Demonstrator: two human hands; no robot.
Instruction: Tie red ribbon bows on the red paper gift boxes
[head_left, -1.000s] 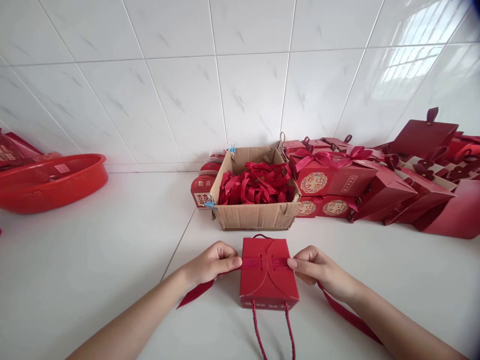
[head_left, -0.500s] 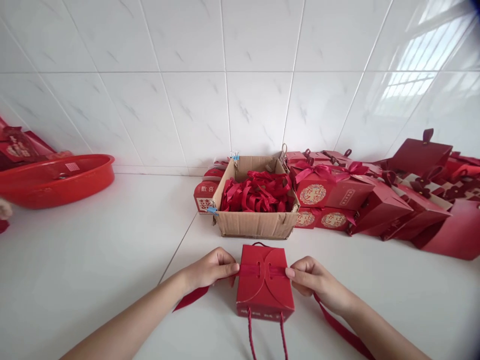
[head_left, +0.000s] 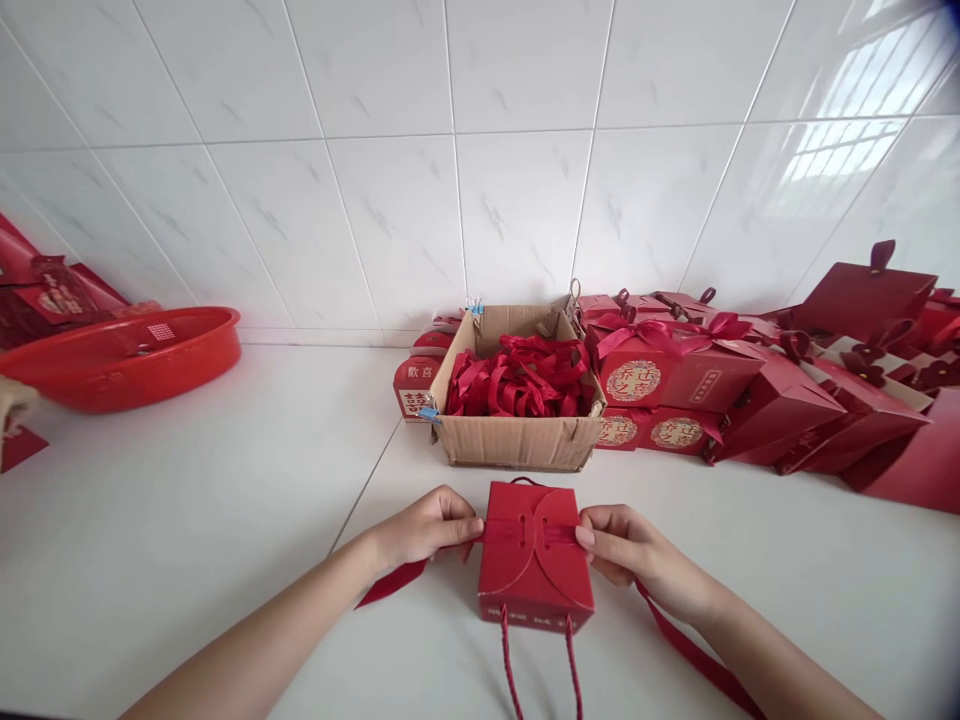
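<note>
A red gift box (head_left: 534, 590) with rope handles stands on the white counter between my hands. Its two curved top flaps meet in the middle, and a red ribbon (head_left: 559, 536) runs through the slots in them. At the left edge of the box, my left hand (head_left: 435, 525) pinches the ribbon between thumb and fingers, with a loose end hanging below. On the opposite edge my right hand (head_left: 626, 545) grips the ribbon's other side, and its long tail trails toward the lower right. Both hands are closed, close against the box.
Behind the gift box stands a cardboard box (head_left: 517, 440) full of loose red ribbons. Finished-looking red boxes (head_left: 675, 380) crowd the right along the tiled wall. A red basin (head_left: 150, 375) sits at left, with another person's hand (head_left: 13, 405) at the frame edge.
The view has shifted slightly, so the scene sits a little differently. My hands keep their pinch on the ribbon at both sides. The other person's hand shows more at the left edge.
</note>
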